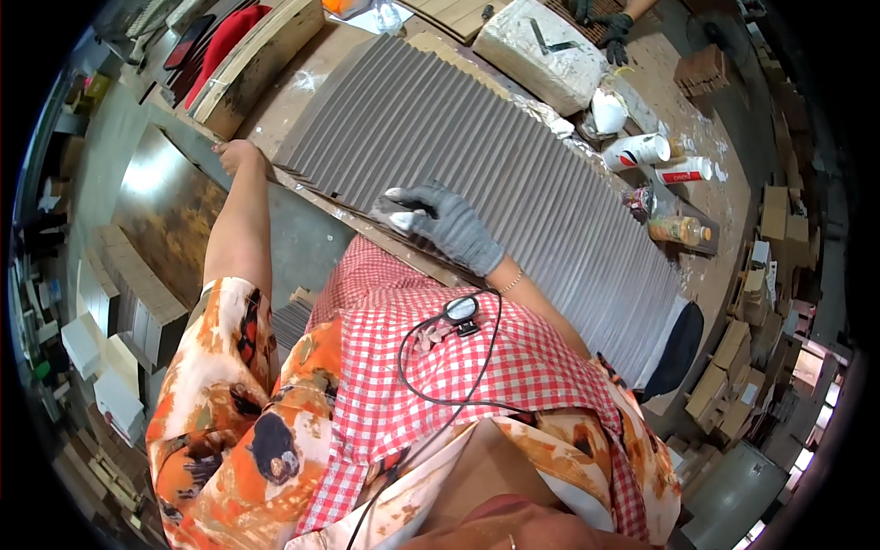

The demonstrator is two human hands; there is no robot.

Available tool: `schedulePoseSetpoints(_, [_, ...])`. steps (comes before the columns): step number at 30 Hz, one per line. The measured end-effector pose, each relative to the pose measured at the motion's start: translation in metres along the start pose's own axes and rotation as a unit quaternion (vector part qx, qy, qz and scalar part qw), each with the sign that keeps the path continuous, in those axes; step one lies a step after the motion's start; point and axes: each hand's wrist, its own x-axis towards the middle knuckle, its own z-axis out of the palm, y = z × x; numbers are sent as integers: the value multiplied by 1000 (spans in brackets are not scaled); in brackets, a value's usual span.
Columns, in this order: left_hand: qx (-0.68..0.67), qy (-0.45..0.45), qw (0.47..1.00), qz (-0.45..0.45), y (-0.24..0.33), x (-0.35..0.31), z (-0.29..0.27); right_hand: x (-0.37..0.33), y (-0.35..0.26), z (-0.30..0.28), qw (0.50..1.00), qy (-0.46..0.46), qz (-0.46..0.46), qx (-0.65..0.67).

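Long grey strips (513, 156) lie side by side in a wide, ridged row across the table. My right hand (449, 225), in a grey knitted glove with white fingertips, rests over the near edge of the strips. Its fingers are bent around a small greyish piece (380, 209) whose kind I cannot make out. Bare and curled, my left hand (238, 158) is at the table's left corner, beside a thick wooden block (261, 69). What lies inside its fingers, if anything, is hidden.
Beyond the strips stand a pale, stained block (539, 55), white cups (635, 151) and a bottle (676, 229). Another person's dark-gloved hand (616, 35) is at the far side. A dark rounded object (674, 348) sits at the row's right end. Cartons (724, 367) are stacked at right.
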Motion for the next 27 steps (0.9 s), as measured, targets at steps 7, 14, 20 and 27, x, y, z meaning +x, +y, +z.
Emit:
schedulePoseSetpoints(7, [6,-38,999,-3,1,28,-1,-52,5,-23,954,37,103,281])
schedulePoseSetpoints(14, [-33,-76,996,-34,15,3,-27,-62,10,-28,963,72,60,253])
schedulePoseSetpoints(20, [-217,-65,973,-35,-5,22,-69,-66,23,-32,948,68,57,304])
schedulePoseSetpoints(27, [-399,-111,857,306,-34,-50,-211,-62,34,-43,924,100,40,366])
